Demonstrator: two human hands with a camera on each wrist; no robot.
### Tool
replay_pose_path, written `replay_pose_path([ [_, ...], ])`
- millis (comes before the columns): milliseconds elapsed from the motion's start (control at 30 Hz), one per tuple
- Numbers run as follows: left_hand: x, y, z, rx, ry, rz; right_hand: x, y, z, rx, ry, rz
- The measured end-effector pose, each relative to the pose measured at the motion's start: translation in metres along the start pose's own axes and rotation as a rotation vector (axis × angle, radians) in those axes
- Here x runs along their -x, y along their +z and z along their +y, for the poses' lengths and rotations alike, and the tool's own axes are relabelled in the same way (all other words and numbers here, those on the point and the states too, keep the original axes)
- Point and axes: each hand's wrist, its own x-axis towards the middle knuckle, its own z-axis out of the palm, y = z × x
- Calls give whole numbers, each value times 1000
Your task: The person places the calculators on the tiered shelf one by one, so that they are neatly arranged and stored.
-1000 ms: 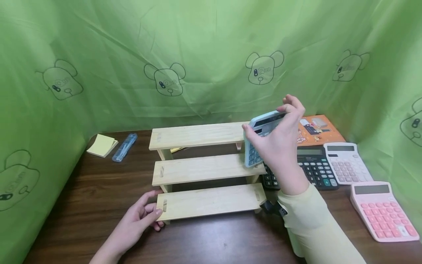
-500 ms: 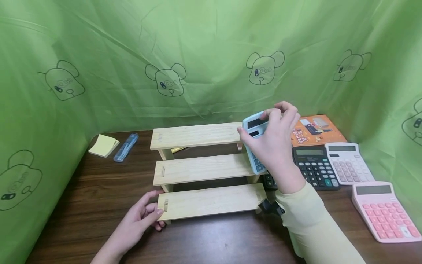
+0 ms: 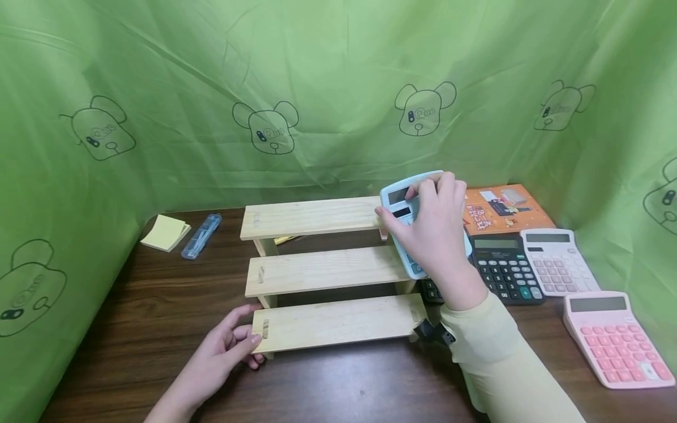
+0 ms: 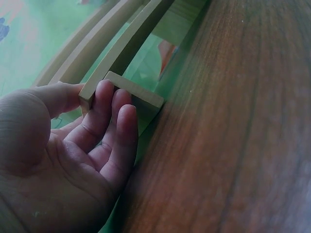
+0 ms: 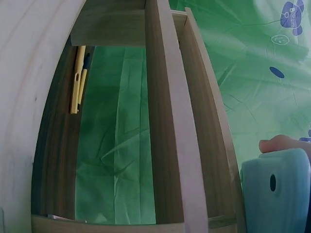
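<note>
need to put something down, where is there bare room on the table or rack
The table is bare between the yellow notes and left hand, and in front of the wooden rack, left hand to right sleeve. The shelves look bare, except where the blue calculator in the right hand hides the upper ones' right ends. Crowded: right side, with calculators.

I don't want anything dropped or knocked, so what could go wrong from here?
The blue calculator might slip, as it is tilted and only the right hand grips it. It could knock the rack out of place, though the left hand holds its left end. If it fell, it might hit a black calculator nearby.
</note>
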Motion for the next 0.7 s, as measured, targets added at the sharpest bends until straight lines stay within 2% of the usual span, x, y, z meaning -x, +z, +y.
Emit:
replay_pose_path([
  [100,0,0,0,-1,3,1,1,-3,-1,12,18,-49],
  [433,0,0,-1,-14,-50,7,6,-16,-2,44,62,-202],
  [700,-1,0,-1,-13,-39,20,4,-24,-6,94,26,-305],
])
